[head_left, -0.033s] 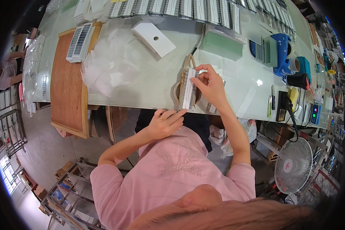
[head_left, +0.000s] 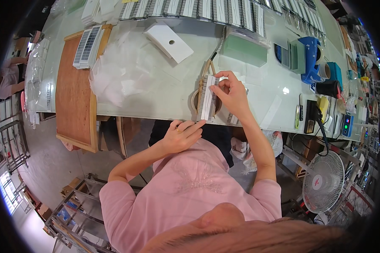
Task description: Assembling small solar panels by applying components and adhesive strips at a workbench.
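Observation:
A long, narrow segmented strip block (head_left: 207, 99), grey along its sides with a white band down the middle, lies at the table's front edge. It rests over a tan ring-shaped piece (head_left: 195, 100), which it partly covers. My right hand (head_left: 229, 93) pinches at the block's far end, thumb and forefinger on its surface and the other fingers curled. My left hand (head_left: 182, 135), wearing a ring, has its fingers stretched toward the near end, one fingertip touching or almost touching it. A smaller segmented piece (head_left: 233, 119) sits just right of the block, partly behind my right wrist.
Rows of similar strip blocks (head_left: 204, 9) line the table's far side. Left are thin translucent sheets (head_left: 118, 80), a wooden board (head_left: 76, 90) and a white box (head_left: 169, 42). Right stand green glass-like plates (head_left: 245, 49), a blue tape dispenser (head_left: 311, 59) and a fan (head_left: 324, 182).

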A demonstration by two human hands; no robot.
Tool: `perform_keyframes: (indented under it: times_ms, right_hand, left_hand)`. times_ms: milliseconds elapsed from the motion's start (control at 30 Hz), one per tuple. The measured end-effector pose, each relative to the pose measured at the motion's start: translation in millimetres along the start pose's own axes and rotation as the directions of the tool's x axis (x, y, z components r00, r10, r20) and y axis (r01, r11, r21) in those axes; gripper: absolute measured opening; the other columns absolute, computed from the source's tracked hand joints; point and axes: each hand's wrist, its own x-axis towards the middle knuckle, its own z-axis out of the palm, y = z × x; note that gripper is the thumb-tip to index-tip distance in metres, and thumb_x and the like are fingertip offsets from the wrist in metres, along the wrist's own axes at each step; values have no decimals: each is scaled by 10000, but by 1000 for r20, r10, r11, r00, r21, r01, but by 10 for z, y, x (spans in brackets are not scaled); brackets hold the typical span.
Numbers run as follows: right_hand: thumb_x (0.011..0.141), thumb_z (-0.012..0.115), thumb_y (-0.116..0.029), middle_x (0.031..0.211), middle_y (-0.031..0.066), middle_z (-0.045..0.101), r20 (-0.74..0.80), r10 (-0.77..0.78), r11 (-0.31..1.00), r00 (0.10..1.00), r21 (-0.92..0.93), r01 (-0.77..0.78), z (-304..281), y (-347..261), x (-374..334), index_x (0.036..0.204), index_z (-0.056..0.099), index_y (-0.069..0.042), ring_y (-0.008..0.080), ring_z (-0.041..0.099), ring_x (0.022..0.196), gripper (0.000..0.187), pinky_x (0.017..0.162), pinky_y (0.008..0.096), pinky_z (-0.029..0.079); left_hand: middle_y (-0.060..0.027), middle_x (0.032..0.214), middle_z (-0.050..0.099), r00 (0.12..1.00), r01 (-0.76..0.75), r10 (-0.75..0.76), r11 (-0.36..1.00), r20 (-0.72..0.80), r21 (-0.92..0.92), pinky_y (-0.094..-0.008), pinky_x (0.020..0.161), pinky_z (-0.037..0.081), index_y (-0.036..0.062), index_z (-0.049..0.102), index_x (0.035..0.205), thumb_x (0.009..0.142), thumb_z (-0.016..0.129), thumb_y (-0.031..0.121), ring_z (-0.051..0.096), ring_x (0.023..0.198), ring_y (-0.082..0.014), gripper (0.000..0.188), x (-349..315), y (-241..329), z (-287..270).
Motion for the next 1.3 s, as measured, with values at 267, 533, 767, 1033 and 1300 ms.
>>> perform_keyframes:
  times_ms: [267,533,767,1033,1300]
  right_hand:
    - [820,757,-139,680,-33,603,-29,-112,991,993,-76,109,-8,-5,11,1093,612,-51,25,356,516,321,487,236,273]
    - [748,811,-212,949,54,559,-121,-257,946,959,-233,224,13,85,65,1024,671,-69,169,521,778,341,671,301,414]
    - [727,829,-264,960,46,568,-103,-176,956,979,-256,145,-10,75,56,976,699,-103,190,541,843,323,730,324,423]
    - [713,841,-306,994,22,591,-117,-240,918,964,-350,186,-25,63,57,951,711,-146,199,565,868,315,828,353,371]
    - [713,838,-317,1006,22,591,-115,-261,908,958,-365,204,-21,106,56,953,713,-150,202,567,901,318,830,355,358]
  left_hand:
    - [-7,1295,639,1000,-24,24,999,7,28,-295,850,346,137,668,843,784,686,158,532,1022,-111,66,-1,-34,-14]
    - [12,1290,645,999,-48,49,997,-12,59,-290,865,344,142,676,829,783,676,152,534,1037,-105,47,1,-64,-6]
    - [27,1274,656,997,-80,80,994,11,72,-327,897,349,141,707,904,751,740,157,528,1045,-138,157,-59,-85,18]
    - [37,1291,650,996,-90,89,992,13,93,-323,899,348,152,706,923,743,749,165,526,1059,-140,185,-69,-105,33]
    - [30,1302,644,996,-86,85,993,12,75,-304,884,347,144,704,903,755,723,154,532,1063,-129,150,-74,-97,26]
